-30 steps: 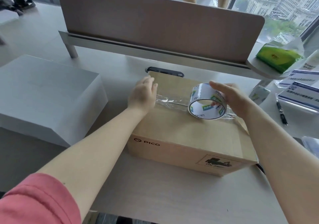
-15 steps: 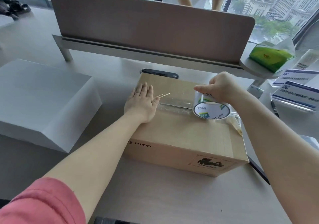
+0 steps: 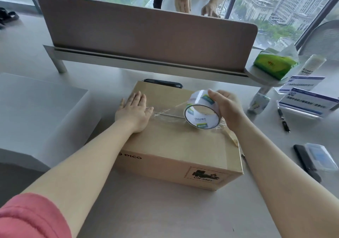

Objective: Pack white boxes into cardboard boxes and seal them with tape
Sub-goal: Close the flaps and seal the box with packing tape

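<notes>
A closed cardboard box [image 3: 176,146] marked PICO lies on the desk in front of me. My left hand [image 3: 134,111] rests flat, fingers spread, on the left end of its top, pressing down the start of a clear tape strip [image 3: 165,114]. That strip runs rightward along the top seam to a roll of clear tape [image 3: 201,112]. My right hand [image 3: 226,109] grips the roll from its right side, holding it tilted just above the box top. A large white box [image 3: 36,113] sits on the desk to the left.
A brown divider panel [image 3: 146,36] stands behind the box, with another person's hands beyond it. To the right lie a green tissue pack [image 3: 273,64], a small bottle [image 3: 258,103], sign holders [image 3: 308,101], a pen [image 3: 283,120] and a black phone [image 3: 306,162].
My left hand has flattened and stayed on the box's left end. My right hand has shifted its grip and tilted the roll up, with the tape stretched between my hands.
</notes>
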Action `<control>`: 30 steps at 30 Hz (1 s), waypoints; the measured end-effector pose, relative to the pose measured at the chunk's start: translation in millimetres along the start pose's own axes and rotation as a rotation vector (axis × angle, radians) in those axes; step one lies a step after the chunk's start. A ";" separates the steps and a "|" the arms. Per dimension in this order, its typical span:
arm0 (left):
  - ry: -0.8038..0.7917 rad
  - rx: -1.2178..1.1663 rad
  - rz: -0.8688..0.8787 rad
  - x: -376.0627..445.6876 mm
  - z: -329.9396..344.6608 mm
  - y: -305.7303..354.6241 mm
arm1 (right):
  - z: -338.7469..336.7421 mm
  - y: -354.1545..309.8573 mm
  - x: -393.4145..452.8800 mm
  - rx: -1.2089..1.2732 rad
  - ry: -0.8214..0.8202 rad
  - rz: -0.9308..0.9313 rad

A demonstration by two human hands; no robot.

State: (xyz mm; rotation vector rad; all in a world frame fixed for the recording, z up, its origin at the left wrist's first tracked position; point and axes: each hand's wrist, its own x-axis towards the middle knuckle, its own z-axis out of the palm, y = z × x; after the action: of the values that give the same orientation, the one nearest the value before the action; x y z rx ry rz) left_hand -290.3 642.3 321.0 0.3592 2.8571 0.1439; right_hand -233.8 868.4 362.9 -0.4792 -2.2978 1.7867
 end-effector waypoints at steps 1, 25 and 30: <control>0.003 -0.003 -0.009 2.5 -1.3 -5.6 | 2.2 -1.8 0.4 -0.021 -0.018 -0.012; 0.009 -0.213 0.130 17.2 -11.6 2.0 | -8.6 -16.7 8.9 -0.182 -0.112 -0.011; -0.017 -0.032 0.099 18.7 -5.3 3.5 | -4.7 -17.9 16.7 -0.319 -0.071 -0.069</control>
State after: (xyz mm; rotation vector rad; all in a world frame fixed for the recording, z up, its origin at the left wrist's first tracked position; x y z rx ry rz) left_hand -308.4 650.1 322.0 0.4924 2.8171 0.2045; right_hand -250.1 874.8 380.6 -0.3831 -2.6283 1.4330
